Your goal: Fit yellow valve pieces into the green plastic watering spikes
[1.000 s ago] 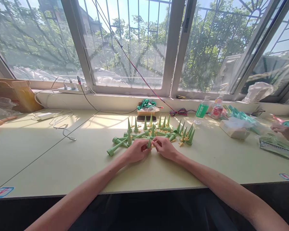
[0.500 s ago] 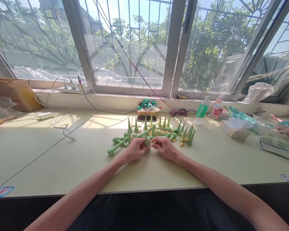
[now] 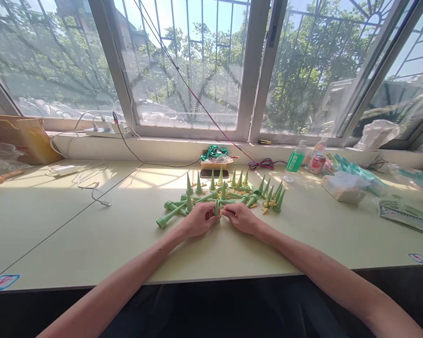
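My left hand (image 3: pixel 200 220) is closed around a small green plastic cone-shaped spike (image 3: pixel 216 207), which points upward. Close beside it, the fingertips of my right hand (image 3: pixel 244 218) are pinched together at the cone's right side near its base; what lies between them is too small to make out. Behind both hands stand several more green cones (image 3: pixel 278 203) with wide bases. Green tubes with flared ends (image 3: pixel 166 218) lie among them, along with small yellowish pieces (image 3: pixel 265 211).
At the back are a phone (image 3: pixel 215 173), a small box with green ribbon (image 3: pixel 215 154) and coiled wires (image 3: pixel 261 164). To the right stand a bottle (image 3: pixel 295 163), a can (image 3: pixel 316 164) and a tissue pack (image 3: pixel 343 188). A white cable (image 3: pixel 95 192) lies left. Another person's hand shows at the far right edge.
The cone in my left hand has shifted slightly right, and my right fingertips have closed together beside it. At the far right, the other person's hand has moved away towards the edge.
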`<move>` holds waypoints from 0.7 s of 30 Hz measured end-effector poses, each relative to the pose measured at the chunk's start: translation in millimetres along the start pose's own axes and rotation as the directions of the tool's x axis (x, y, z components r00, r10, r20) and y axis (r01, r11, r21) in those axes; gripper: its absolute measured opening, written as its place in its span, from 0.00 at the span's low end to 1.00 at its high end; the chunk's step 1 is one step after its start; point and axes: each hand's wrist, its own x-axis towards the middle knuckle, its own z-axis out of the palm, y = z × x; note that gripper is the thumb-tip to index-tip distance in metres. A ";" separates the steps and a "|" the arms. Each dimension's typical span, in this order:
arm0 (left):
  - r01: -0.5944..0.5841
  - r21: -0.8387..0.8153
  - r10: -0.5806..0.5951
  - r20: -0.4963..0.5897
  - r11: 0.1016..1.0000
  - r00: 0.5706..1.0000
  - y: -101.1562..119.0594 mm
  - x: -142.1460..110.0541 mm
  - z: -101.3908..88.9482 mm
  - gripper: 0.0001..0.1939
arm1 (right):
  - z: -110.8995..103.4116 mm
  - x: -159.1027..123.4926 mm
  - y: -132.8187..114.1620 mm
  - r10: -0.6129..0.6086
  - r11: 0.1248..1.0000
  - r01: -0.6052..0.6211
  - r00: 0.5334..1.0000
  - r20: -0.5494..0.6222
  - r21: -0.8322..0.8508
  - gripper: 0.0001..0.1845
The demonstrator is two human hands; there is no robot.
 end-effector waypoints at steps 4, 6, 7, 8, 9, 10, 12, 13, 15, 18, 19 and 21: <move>0.001 -0.003 -0.001 0.000 1.000 1.000 -0.4 0.0 0.6 0.05 | 1.5 0.1 1.7 -0.002 0.999 0.002 1.000 0.013 -0.039 0.18; 0.004 -0.007 -0.004 0.002 1.000 1.000 0.0 0.1 0.5 0.05 | 2.1 0.1 1.6 0.003 0.999 -0.002 1.000 0.023 -0.039 0.18; 0.004 -0.008 -0.004 0.004 1.000 1.000 0.2 0.2 0.4 0.05 | 2.3 0.1 1.4 0.005 0.999 -0.004 1.000 0.028 -0.036 0.18; 0.004 -0.010 -0.004 0.003 1.000 1.000 0.2 0.3 0.3 0.05 | 2.4 0.2 1.0 0.009 0.999 -0.008 0.999 0.031 -0.034 0.18; 0.005 -0.012 -0.005 -0.001 1.000 1.000 0.1 0.4 0.2 0.05 | 2.5 0.3 0.4 0.014 0.999 -0.013 0.999 0.030 -0.034 0.18; 0.005 -0.015 -0.005 -0.009 1.000 1.000 -0.3 0.5 0.2 0.05 | 2.4 0.4 -0.4 0.021 0.999 -0.020 0.999 0.024 -0.037 0.18; 0.009 -0.021 -0.010 -0.028 1.000 1.000 -1.5 0.7 0.3 0.06 | 1.9 0.7 -2.8 0.035 0.999 -0.035 0.999 0.001 -0.040 0.18; 0.014 -0.025 -0.015 -0.037 1.000 0.999 -2.2 0.8 0.4 0.06 | 1.4 0.8 -4.3 0.043 0.998 -0.044 0.999 -0.015 -0.034 0.18; 0.030 -0.034 -0.031 -0.046 0.999 0.998 -3.1 1.0 0.4 0.07 | 0.2 0.9 -7.1 0.056 0.998 -0.057 0.997 -0.043 -0.010 0.16; 0.054 -0.052 -0.056 -0.045 0.997 0.997 -2.2 1.4 -0.2 0.08 | -1.5 0.7 -9.5 0.057 0.998 -0.055 0.996 -0.071 0.032 0.12; 0.058 -0.058 -0.061 -0.043 0.997 0.997 -1.4 1.5 -0.5 0.09 | -1.8 0.6 -9.5 0.054 0.998 -0.051 0.996 -0.076 0.043 0.12; 0.060 -0.072 -0.063 -0.034 0.996 0.997 0.1 1.8 -1.0 0.09 | -1.8 0.3 -8.5 0.047 0.997 -0.042 0.996 -0.082 0.057 0.12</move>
